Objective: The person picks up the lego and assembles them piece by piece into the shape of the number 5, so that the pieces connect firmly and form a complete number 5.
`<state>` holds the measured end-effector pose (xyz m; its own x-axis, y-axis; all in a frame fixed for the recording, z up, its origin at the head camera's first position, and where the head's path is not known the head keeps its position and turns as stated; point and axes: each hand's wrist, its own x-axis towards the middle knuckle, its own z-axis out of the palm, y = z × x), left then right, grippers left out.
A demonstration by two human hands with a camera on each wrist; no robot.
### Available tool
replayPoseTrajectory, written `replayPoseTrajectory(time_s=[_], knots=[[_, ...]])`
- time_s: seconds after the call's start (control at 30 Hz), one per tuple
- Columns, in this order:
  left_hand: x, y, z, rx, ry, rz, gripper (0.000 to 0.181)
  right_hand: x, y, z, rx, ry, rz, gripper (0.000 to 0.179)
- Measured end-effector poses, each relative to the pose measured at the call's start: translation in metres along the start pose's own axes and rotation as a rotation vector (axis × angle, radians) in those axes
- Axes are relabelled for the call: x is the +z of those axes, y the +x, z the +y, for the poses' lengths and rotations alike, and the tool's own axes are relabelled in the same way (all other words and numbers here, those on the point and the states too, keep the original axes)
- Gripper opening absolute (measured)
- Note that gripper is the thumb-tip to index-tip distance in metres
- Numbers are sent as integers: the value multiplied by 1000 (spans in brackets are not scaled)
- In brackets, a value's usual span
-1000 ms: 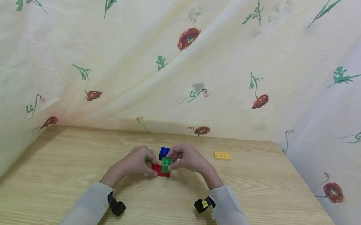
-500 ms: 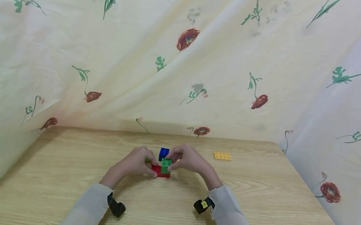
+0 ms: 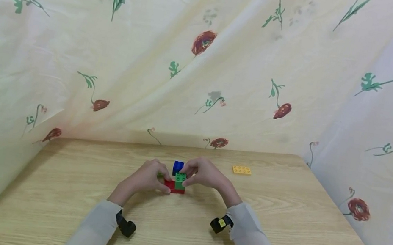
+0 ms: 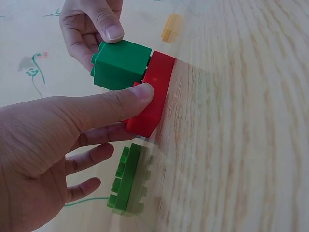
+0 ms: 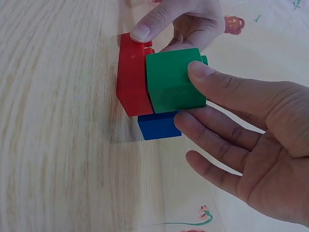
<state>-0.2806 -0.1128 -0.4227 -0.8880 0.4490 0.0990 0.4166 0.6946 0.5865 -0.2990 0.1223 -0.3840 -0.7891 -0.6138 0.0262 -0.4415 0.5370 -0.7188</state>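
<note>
My left hand [image 3: 147,175] pinches the left end of a long red toy brick [image 4: 161,72], its thumb on the near side. On the right end of that brick sits a tall green block [image 5: 171,79] with studs on top, and a thin dark line shows between the two. My right hand [image 3: 207,173] holds the green block between thumb and fingers. Just behind the pair stands a blue brick [image 3: 178,166], partly covered by the green block in the right wrist view. A lighter green brick [image 4: 125,179] lies beyond my left hand's fingers, mostly hidden in the head view.
A flat yellow brick [image 3: 241,170] lies at the back right of the wooden table [image 3: 178,239]. Flower-patterned cloth [image 3: 151,68] hangs behind the table and along both sides. Each wrist carries a small black camera.
</note>
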Motion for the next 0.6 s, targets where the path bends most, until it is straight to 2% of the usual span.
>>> replayPoseTrajectory(time_s=[0.43,0.6], knots=[[0,1,-4,-18,14,-8,22,-1,3,2,-20,4,-18,22],[0,3,-5,-5,14,-10,23,-2,3,2,-19,4,-17,23]])
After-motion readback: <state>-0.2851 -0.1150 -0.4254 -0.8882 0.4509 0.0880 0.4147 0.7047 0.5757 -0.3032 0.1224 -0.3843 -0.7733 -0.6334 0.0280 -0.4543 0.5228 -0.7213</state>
